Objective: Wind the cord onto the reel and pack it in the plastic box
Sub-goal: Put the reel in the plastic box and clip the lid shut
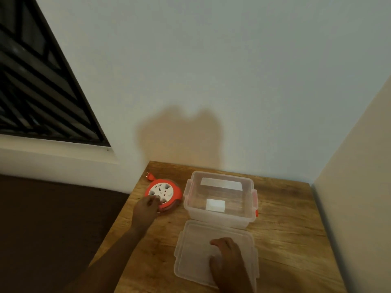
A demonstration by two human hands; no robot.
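The reel (163,194) lies flat on the table (285,229), socket face up, just to the left of the box (220,197) and not touching it, and its cord looks almost fully wound, with only the orange plug (149,176) poking out on the side away from me. My left hand (146,210) rests on the reel's near edge, fingers curled over the rim; whether I grip it or only press on it I cannot tell. This hand is clearly the nearer one, and the box's open mouth lies to the right of the reel, so I judge the coming move to be a short lift and carry rightward over the box's left wall. The box is clear, empty but for a white label on its floor, with its long side running left to right. Its lid (215,252) lies flat in front of the box, and my right hand (227,256) lies spread on it, holding nothing. Behind the box a pale wall rises; far left of it is a dark barred window (42,81).
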